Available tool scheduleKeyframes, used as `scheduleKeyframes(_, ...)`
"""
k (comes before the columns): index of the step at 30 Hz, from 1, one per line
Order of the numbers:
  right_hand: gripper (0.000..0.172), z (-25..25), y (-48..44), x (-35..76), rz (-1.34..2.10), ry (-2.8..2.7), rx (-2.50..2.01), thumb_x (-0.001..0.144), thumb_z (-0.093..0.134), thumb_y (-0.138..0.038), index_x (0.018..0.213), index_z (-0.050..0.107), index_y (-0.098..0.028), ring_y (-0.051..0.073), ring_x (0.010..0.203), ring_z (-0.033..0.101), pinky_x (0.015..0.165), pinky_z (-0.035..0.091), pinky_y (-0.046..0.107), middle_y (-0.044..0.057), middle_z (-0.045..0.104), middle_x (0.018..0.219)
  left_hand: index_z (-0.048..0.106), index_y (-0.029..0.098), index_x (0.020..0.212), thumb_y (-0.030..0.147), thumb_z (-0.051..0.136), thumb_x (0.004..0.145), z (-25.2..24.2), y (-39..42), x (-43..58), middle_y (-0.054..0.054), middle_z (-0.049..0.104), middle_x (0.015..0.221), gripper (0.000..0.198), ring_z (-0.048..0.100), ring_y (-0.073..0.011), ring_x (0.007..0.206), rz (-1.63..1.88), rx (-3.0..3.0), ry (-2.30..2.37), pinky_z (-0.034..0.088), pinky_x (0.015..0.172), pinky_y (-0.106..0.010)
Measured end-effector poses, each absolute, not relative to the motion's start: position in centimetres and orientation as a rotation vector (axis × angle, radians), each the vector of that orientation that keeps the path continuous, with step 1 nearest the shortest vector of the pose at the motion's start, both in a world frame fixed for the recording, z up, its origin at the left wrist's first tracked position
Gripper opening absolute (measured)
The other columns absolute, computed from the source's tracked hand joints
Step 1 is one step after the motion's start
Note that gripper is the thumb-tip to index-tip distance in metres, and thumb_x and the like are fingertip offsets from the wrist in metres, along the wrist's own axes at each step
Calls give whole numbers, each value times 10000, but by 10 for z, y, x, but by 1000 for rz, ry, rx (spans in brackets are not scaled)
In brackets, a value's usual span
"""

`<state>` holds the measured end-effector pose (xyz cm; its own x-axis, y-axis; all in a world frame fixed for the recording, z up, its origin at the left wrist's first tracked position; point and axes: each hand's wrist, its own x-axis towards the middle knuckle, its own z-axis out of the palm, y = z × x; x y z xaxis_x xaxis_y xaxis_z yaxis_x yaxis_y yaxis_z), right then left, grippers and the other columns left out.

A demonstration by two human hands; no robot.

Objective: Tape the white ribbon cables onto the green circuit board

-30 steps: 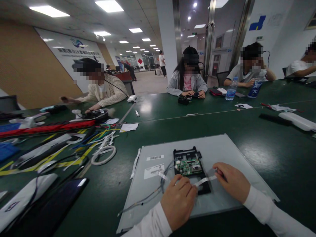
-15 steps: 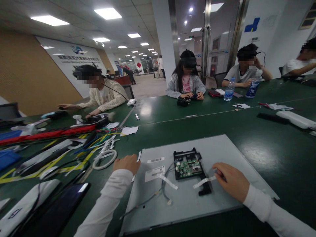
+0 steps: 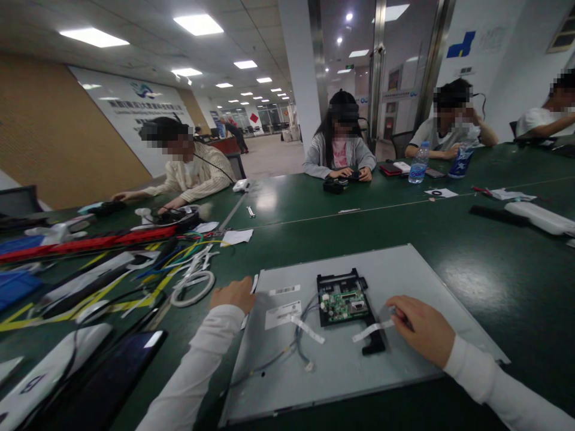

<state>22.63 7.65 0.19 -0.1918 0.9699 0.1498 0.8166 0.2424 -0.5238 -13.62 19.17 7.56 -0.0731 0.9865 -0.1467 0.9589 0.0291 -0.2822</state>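
A flat grey panel lies on the table in front of me, its back facing up. On it sits a black plastic bracket carrying a green circuit board. A grey cable runs from the board across the panel, partly under a white tape strip. My right hand is closed, pinching the end of another tape strip that reaches the bracket's lower arm. My left hand is closed at the panel's left edge. White bits show above and below it; its fingertips are hidden.
To my left lie a coiled white cable, loose wires, a dark flat device and a white case. A small wrench and a paper lie farther off. People sit across the table near a water bottle.
The view has shifted very slightly. Both my hands, the panel and the tape strips hold the same places relative to one another.
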Motion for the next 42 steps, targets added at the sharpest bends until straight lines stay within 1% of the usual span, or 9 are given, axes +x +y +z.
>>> scheduleKeyframes(10,275,1,77,226,461,-2068,-1633,727,395,-181,965,533,-196,149,753,510,697,378,277,27,563,819,544,192,857,258,389,708,80,191,-136,-97,636,879,225,584,-243,827,471,-2059,-2194,391,722,-370)
scheduleKeyframes(17,273,-1,77,226,457,-2067,-1621,726,407,-184,967,534,-193,152,739,511,688,383,282,31,561,799,547,186,829,241,359,727,89,184,-133,-93,636,834,221,584,-243,786,361,-2075,-2134,383,694,-363)
scheduleKeyframes(20,260,-2,78,228,464,-2044,-1600,726,415,-194,955,539,-189,144,696,517,663,397,276,26,563,766,538,187,821,257,359,741,98,178,-125,-79,634,835,209,579,-224,777,282,-2117,-2075,372,699,-345)
scheduleKeyframes(24,243,8,81,226,453,-1955,-1525,748,405,-216,948,538,-181,128,656,524,622,413,262,29,571,774,520,194,813,259,363,771,107,164,-101,-38,623,810,176,562,-183,769,17,-2317,-1805,352,731,-316)
scheduleKeyframes(28,227,28,97,213,466,-1910,-1393,774,411,-279,921,550,-179,131,719,538,668,421,272,35,585,808,521,183,816,244,341,811,105,149,-66,-33,592,774,190,530,-163,769,-254,-2465,-1447,329,776,-318)
scheduleKeyframes(32,302,41,131,189,629,-1842,-1266,746,471,-374,954,547,-168,135,760,553,735,422,290,31,601,805,527,163,798,213,338,822,91,144,-35,-44,561,750,197,504,-162,773,-381,-2524,-1207,320,796,-335)
scheduleKeyframes(35,367,41,159,170,836,-1741,-1144,723,499,-393,1001,515,-155,130,738,565,716,436,286,29,605,786,524,157,776,179,339,818,79,145,-26,-47,543,743,191,492,-163,781,-408,-2520,-1104,316,813,-354)
scheduleKeyframes(38,331,38,178,156,947,-1673,-1041,704,524,-377,933,531,-139,126,697,562,681,445,279,30,601,750,522,153,781,151,346,808,70,147,-27,-49,534,753,178,485,-164,789,-417,-2519,-1075,318,820,-365)
scheduleKeyframes(42,246,28,194,150,882,-1653,-1010,672,559,-354,795,568,-141,125,691,539,672,436,271,36,594,757,524,157,845,156,350,807,62,151,-34,-51,539,798,178,482,-169,816,-488,-2579,-1127,335,811,-363)
